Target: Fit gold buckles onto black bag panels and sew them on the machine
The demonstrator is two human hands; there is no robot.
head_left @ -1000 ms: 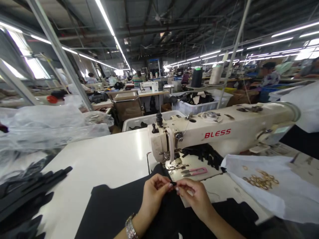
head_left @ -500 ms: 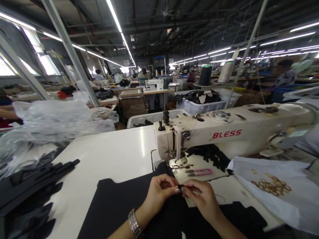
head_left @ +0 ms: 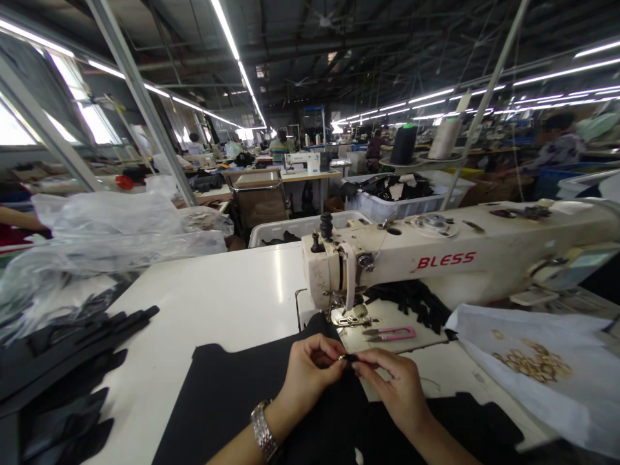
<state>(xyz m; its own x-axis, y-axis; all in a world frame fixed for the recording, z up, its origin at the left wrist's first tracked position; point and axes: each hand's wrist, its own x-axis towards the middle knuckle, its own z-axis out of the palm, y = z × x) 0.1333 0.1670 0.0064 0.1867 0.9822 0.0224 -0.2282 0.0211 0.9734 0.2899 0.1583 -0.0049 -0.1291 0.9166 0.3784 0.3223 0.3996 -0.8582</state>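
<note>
At the bottom of my feed, the left hand (head_left: 310,371) and right hand (head_left: 394,387) are closed in a fingertip pinch on a narrow black fabric strip (head_left: 352,357), held over a broad black cloth panel (head_left: 227,394) on the white desk (head_left: 203,303). Pink-handled thread snips (head_left: 390,333) lie by the needle, apparently kept for quick reach. Small gold metal rings (head_left: 533,365) sit spread on a white plastic sheet (head_left: 504,329) to the right. Beyond stands a cream BLESS sewing machine (head_left: 416,265), then a white plastic crate of black offcuts (head_left: 387,200).
</note>
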